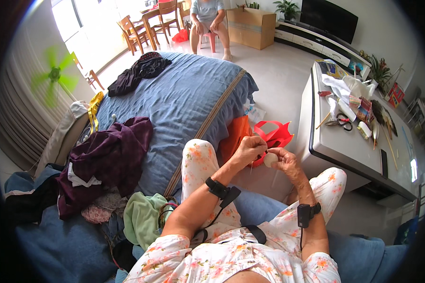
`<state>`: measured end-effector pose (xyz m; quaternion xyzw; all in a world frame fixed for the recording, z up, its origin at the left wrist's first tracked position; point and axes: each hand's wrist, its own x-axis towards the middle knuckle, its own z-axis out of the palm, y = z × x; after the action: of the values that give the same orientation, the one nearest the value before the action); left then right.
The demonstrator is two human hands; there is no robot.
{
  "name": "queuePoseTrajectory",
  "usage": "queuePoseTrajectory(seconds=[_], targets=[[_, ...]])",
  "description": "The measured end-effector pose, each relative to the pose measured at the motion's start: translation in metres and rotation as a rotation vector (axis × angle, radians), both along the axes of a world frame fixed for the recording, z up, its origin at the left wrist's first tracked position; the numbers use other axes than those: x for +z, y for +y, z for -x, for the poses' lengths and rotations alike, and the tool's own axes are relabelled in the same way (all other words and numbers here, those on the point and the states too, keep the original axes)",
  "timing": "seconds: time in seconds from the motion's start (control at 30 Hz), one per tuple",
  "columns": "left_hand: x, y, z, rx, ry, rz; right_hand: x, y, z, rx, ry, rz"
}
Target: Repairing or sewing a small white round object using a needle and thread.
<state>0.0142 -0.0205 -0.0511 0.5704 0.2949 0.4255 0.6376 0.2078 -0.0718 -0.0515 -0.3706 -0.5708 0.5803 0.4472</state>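
Above my knees my two hands are close together, nearly touching at the fingertips. My left hand (252,149) is closed in a pinch; what it holds, if anything, is too small to make out. Between the thumb and fingers of my right hand (287,161) is a small, round, pale disc (270,160). Just behind the hands is a red bag (282,135) with a loop handle. Beside it hangs an orange cloth or bag (235,137), partly hidden by my left hand and forearm.
On my left, a blue-covered seat (174,104) bears a dark purple garment (104,160) and a black garment (139,73). A pale green cloth (144,218) lies by my left elbow. At right, a white table (335,137) carries scissors (345,123) and clutter. Another person (208,21) sits beyond.
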Motion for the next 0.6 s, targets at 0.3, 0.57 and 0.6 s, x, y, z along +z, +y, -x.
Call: queuePoseTrajectory(seconds=[0.3, 0.57, 0.6], targets=[[-0.008, 0.002, -0.011, 0.106, 0.141, -0.171, -0.015, 0.015, -0.009, -0.056, 0.508, 0.035], [-0.012, -0.005, -0.026, -0.111, 0.24, -0.141, -0.022, 0.028, -0.012, -0.169, 0.626, 0.143], [-0.01, -0.007, -0.027, -0.148, 0.237, -0.157, -0.025, 0.027, -0.014, -0.176, 0.629, 0.147]])
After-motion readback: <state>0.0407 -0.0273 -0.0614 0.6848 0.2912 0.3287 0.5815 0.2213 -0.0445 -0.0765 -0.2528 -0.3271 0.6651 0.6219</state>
